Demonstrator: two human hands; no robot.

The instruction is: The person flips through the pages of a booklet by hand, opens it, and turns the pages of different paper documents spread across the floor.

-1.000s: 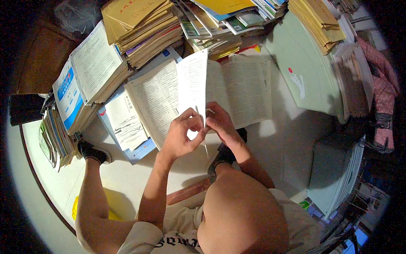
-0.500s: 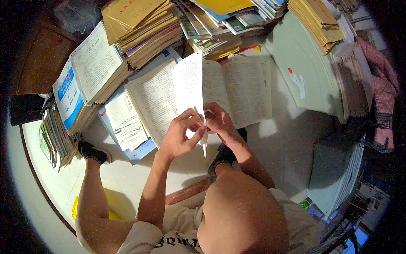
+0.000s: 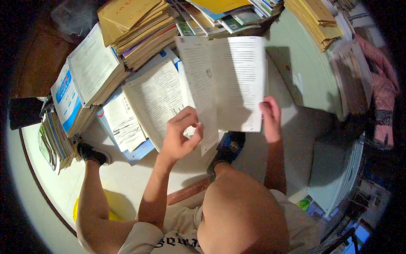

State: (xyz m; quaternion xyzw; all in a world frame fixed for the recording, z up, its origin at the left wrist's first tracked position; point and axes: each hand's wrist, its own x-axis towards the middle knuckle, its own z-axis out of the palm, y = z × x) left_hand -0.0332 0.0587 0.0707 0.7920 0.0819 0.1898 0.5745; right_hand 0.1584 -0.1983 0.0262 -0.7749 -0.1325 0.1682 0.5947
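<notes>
A folded printed sheet [image 3: 239, 80] stands spread in front of me, with a crease between its two pages. My left hand [image 3: 179, 133] is closed, its curled fingers and thumb meeting at the lower left edge of the sheet. At the opposite edge, my right hand [image 3: 271, 118] pinches the right page between thumb and fingers. Behind the sheet's left side lies an open stack of printed pages [image 3: 156, 95]. Beside that stack is a white booklet with a line drawing [image 3: 123, 122], lying over a blue-edged cover [image 3: 144, 153].
Piles of brown envelopes [image 3: 139, 29] and books [image 3: 220, 21] line the back. Stacked papers [image 3: 95, 63] stand at the left, magazines [image 3: 59, 139] below them. A pale green panel [image 3: 313, 63] is at the right. My shod feet [image 3: 230, 146] flank the papers on the floor.
The sheet, seen nearly edge-on before, is now spread wide. My right hand has moved from beside my left hand out to the right with the right page. My left hand has barely moved.
</notes>
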